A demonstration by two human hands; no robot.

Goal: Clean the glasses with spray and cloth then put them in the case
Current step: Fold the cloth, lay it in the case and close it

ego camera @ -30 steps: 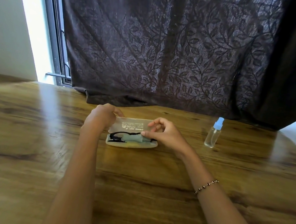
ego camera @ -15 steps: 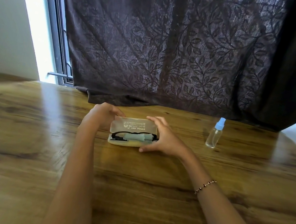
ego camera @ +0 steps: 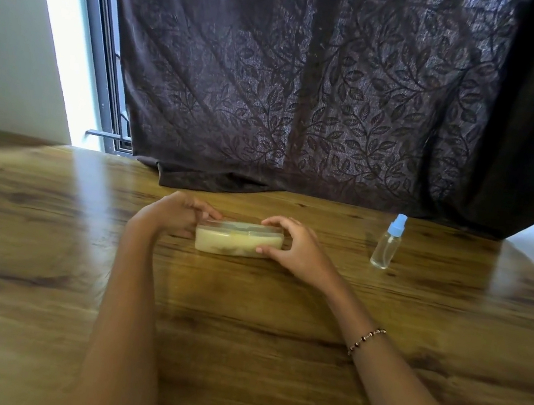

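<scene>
A pale yellow translucent glasses case [ego camera: 235, 240] lies on the wooden table [ego camera: 238, 337] with its lid down. The glasses and cloth inside show only as a faint dark shape through the wall. My left hand [ego camera: 177, 215] grips the case's left end. My right hand [ego camera: 290, 245] holds the right end, fingers over the lid and thumb on the front wall. A small clear spray bottle [ego camera: 387, 243] with a blue cap stands upright to the right of the case.
A dark leaf-patterned curtain [ego camera: 308, 104] hangs behind the table, its hem resting on the far edge. A bright window strip [ego camera: 66, 51] and its frame are at the back left. A bead bracelet [ego camera: 366, 340] is on my right wrist.
The case lid, which stood open showing the black glasses and green cloth, has come down. My right hand moved from inside the case to its right end and lid.
</scene>
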